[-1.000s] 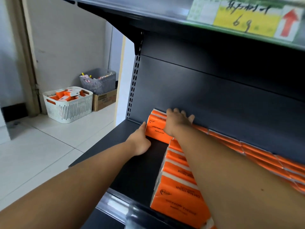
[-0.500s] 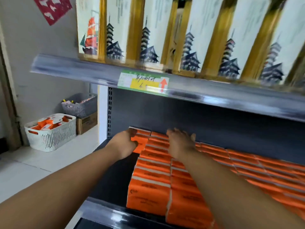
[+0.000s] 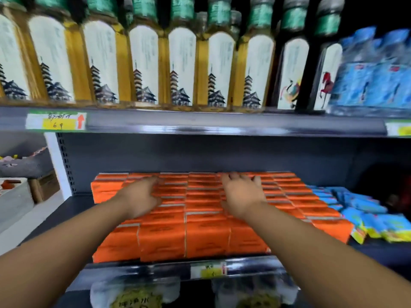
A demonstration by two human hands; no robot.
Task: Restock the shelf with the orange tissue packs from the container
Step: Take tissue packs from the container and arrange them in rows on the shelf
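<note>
Several rows of orange tissue packs [image 3: 204, 232] stand tightly side by side on the dark shelf [image 3: 73, 207]. My left hand [image 3: 140, 198] lies flat on top of the packs toward the left, fingers straight. My right hand [image 3: 242, 194] lies flat on the packs further right, fingers spread toward the back row. Neither hand grips a pack. The white container [image 3: 13, 196] is only partly in view at the far left on the floor, blurred.
Tall yellow bottles [image 3: 142, 63] fill the shelf above, with blue packs [image 3: 378, 70] at its right. Blue and yellow packets [image 3: 364, 212] lie right of the orange packs. A cardboard box [image 3: 44, 187] and grey basket [image 3: 24, 163] sit left. Bare shelf lies left of the packs.
The view has swung right and up, showing the whole block of packs. My left hand left the end pack and now lies on top; both hands have moved right along the rows.
</note>
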